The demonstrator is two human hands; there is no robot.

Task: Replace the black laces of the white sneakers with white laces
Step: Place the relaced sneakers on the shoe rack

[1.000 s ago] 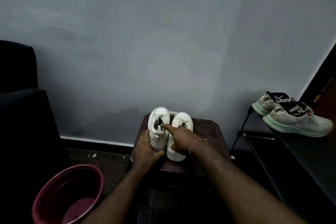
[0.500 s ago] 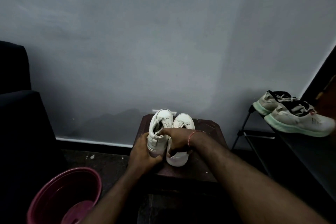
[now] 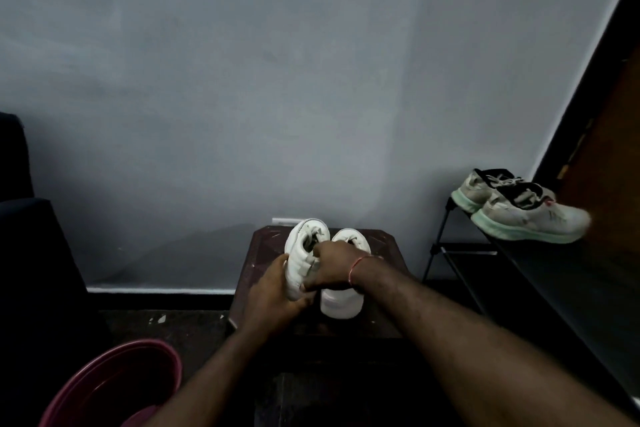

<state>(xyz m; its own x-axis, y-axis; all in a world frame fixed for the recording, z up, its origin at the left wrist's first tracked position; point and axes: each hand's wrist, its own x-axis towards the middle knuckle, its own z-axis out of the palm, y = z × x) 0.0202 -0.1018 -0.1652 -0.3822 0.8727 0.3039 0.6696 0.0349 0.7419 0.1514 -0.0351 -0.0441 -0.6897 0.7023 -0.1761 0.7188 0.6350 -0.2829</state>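
Centrally placed stool point(image 3: 388, 253): a dark brown stool is set against the grey wall; all places below are given from it.
Held sneaker point(image 3: 304, 255): a white sneaker is kept over the stool top, on the basin side, with its toe toward the camera, and is tipped against its pair.
Second sneaker point(image 3: 341, 303): it is laid flat on the stool top, just beside the held one, and is partly covered by the right wrist.
Left hand point(image 3: 273, 295): the toe end of the held sneaker is clasped, with the fingers curled beneath it.
Right hand point(image 3: 332, 267): the upper of the held sneaker is clamped, with the fingers hooked at its opening and the thumb below.
Laces: their colour cannot be told.
Red thread point(image 3: 356, 265): it is worn on the right wrist, above the stool.
Maroon basin point(image 3: 114, 385): it is set on the floor, well apart from the stool, on the left-hand side.
Running shoes point(image 3: 526, 215): a grey pair with pale green soles is kept on a black rack point(image 3: 450, 253) beside the stool, on the opposite side.
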